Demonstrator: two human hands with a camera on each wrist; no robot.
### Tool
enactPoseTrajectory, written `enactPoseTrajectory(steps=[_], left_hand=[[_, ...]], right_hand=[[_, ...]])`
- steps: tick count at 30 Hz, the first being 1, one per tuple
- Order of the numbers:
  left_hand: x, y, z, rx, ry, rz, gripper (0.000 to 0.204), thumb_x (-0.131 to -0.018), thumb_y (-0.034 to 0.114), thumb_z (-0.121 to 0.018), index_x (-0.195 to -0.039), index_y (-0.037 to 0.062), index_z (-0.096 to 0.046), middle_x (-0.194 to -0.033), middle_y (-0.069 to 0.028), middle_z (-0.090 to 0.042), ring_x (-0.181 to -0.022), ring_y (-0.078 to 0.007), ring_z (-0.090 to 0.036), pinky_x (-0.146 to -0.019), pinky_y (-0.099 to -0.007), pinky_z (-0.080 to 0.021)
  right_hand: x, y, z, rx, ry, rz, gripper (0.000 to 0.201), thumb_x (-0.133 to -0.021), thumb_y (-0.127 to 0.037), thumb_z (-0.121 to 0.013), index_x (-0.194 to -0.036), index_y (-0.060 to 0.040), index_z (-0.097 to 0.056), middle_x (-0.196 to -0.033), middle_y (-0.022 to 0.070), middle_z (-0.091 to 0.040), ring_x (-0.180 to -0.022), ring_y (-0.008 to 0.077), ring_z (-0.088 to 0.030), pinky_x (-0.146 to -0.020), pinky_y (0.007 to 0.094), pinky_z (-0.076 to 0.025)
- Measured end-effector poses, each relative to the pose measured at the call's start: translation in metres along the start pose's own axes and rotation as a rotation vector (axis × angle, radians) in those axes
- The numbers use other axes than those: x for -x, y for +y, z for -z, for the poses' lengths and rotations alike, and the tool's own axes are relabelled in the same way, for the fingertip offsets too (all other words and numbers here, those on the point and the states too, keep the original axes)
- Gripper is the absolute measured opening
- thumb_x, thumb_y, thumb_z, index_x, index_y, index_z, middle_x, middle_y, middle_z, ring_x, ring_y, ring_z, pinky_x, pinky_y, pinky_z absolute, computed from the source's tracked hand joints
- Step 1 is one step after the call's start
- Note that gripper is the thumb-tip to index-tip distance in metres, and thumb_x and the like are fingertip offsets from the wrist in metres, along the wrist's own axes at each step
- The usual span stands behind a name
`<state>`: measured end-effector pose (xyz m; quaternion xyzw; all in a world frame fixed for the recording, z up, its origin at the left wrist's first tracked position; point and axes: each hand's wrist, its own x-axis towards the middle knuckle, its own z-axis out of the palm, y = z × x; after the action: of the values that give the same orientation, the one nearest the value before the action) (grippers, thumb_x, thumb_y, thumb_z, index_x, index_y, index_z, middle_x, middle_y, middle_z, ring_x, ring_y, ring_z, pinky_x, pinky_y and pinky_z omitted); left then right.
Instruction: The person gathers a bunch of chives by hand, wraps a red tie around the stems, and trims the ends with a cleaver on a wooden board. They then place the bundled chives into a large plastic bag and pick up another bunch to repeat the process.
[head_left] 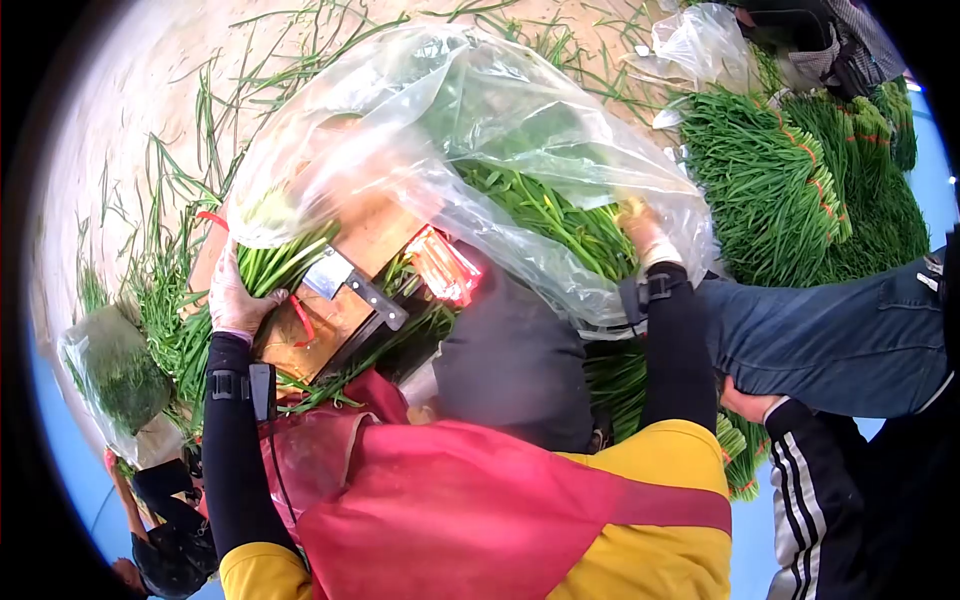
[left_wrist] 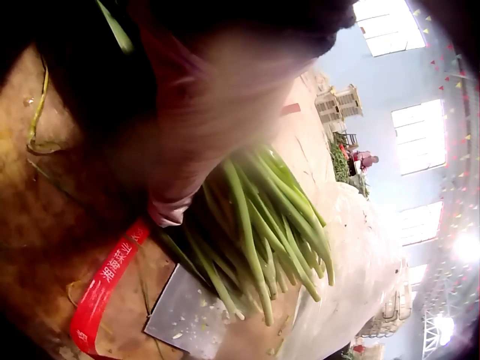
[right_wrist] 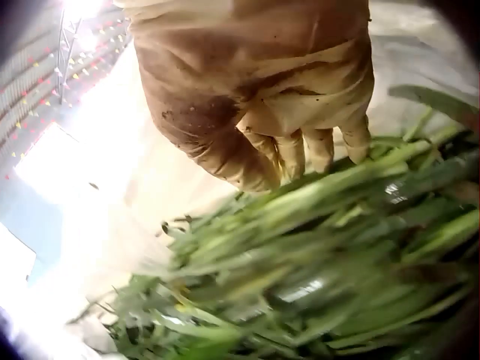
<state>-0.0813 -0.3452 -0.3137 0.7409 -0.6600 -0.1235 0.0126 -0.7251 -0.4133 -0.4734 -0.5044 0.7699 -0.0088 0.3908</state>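
Gloved, my left hand (head_left: 238,295) grips a bunch of green stalks (head_left: 280,262) over a wooden board (head_left: 375,235). Their pale cut ends (left_wrist: 300,262) point away from the hand in the left wrist view, above the cleaver blade (left_wrist: 184,315). The cleaver (head_left: 365,290) lies at the board's edge. A large clear plastic bag (head_left: 400,110) arches over the board, with leafy greens (head_left: 550,225) under and inside it. My right hand (right_wrist: 255,97), in a soiled glove, pinches the top of these leaves (right_wrist: 300,247) with bent fingers; the plastic partly veils it in the head view.
A red printed strap (left_wrist: 105,285) loops beside the left hand. Red-and-white packets (head_left: 440,265) lie at the board's right. Tied green bundles (head_left: 760,170) are stacked at right, near another person's jeans-clad leg (head_left: 820,340). Loose leaves litter the floor (head_left: 130,90). A filled bag (head_left: 115,375) stands at left.
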Motion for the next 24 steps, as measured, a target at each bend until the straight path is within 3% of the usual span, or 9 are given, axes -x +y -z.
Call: enactPoseTrajectory(steps=[8, 19, 22, 23, 24], left_hand=[[0.002, -0.004, -0.003, -0.029, -0.008, 0.034, 0.106, -0.05, 0.028, -0.086, -0.136, 0.0015, -0.031, -0.128, -0.0196, -0.047, -0.118, -0.0343, -0.045, -0.1, -0.0396, -0.036], [0.001, -0.008, -0.004, 0.026, -0.033, 0.033, 0.103, -0.049, 0.027, -0.087, -0.133, 0.0001, -0.034, -0.127, -0.0196, -0.047, -0.118, -0.0341, -0.045, -0.101, -0.0396, -0.036], [0.001, -0.009, -0.006, 0.002, -0.014, 0.034, 0.104, -0.048, 0.027, -0.087, -0.133, 0.0004, -0.033, -0.126, -0.0199, -0.047, -0.117, -0.0344, -0.045, -0.101, -0.0401, -0.036], [0.001, -0.009, -0.006, -0.002, -0.012, 0.038, 0.104, -0.049, 0.027, -0.086, -0.134, 0.001, -0.033, -0.126, -0.0201, -0.047, -0.118, -0.0346, -0.044, -0.101, -0.0402, -0.035], [0.001, -0.009, -0.006, 0.0, -0.01, 0.041, 0.104, -0.049, 0.027, -0.086, -0.134, 0.001, -0.033, -0.126, -0.0201, -0.047, -0.118, -0.0346, -0.044, -0.101, -0.0402, -0.035]], right_hand=[[0.003, -0.023, -0.025, 0.328, 0.047, -0.064, 0.069, -0.08, -0.023, -0.066, -0.137, -0.0048, -0.032, -0.132, 0.015, -0.047, -0.114, 0.0276, -0.052, -0.094, 0.0348, -0.043], [-0.002, -0.009, -0.017, 0.398, -0.081, -0.006, 0.079, -0.077, -0.024, -0.069, -0.141, -0.0067, -0.025, -0.136, 0.016, -0.043, -0.121, 0.0289, -0.047, -0.099, 0.0345, -0.04], [0.007, -0.022, -0.018, 0.469, -0.059, -0.065, 0.082, -0.076, -0.024, -0.07, -0.142, -0.0072, -0.023, -0.137, 0.0163, -0.042, -0.123, 0.0293, -0.046, -0.101, 0.0344, -0.039], [0.017, -0.032, -0.017, 0.422, -0.047, -0.139, 0.088, -0.071, -0.021, -0.073, -0.143, -0.0088, -0.023, -0.139, 0.0177, -0.04, -0.129, 0.0301, -0.037, -0.106, 0.0331, -0.032], [0.022, -0.035, -0.02, 0.499, 0.014, -0.096, 0.086, -0.073, -0.022, -0.07, -0.143, -0.0091, -0.022, -0.138, 0.0172, -0.041, -0.127, 0.0297, -0.04, -0.105, 0.0341, -0.034]])
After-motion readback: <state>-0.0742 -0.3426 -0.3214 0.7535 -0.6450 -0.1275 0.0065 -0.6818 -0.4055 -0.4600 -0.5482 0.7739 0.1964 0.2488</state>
